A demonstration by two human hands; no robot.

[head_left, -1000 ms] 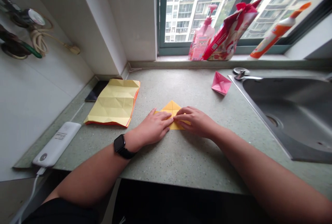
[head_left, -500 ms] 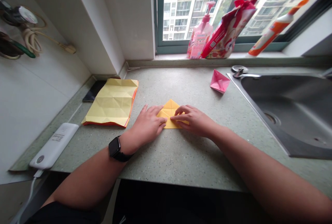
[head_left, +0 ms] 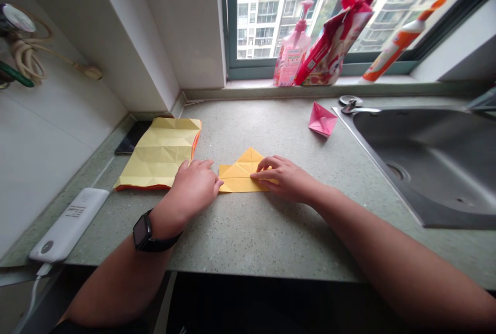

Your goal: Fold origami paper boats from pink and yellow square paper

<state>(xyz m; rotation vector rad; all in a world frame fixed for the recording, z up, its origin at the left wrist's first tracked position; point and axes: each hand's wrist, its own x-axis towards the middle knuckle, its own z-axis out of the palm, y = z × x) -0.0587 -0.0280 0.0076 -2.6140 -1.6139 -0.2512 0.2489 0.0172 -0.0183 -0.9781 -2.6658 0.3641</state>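
A folded orange-yellow paper [head_left: 240,175] lies flat on the grey-green countertop [head_left: 271,231]. My right hand [head_left: 284,178] rests on its right part, fingertips pressing the paper down, fingers stretched. My left hand [head_left: 194,187], with a black watch [head_left: 144,233] on the wrist, lies at the paper's left corner, fingers curled loosely and touching the edge. Nothing is lifted off the counter.
A creased yellow sheet stack [head_left: 160,152] lies left, over a dark phone [head_left: 130,138]. A white power bank [head_left: 70,223] sits at the left edge. A pink folded paper [head_left: 322,120], steel sink [head_left: 426,153], pink pump bottle [head_left: 291,55], red bag [head_left: 329,45] and orange bottle [head_left: 395,47] are on the right and sill.
My left hand has slid left off the folded paper, to its left corner, uncovering more of it. My right hand stays pressing the right part. The view drifted slightly.
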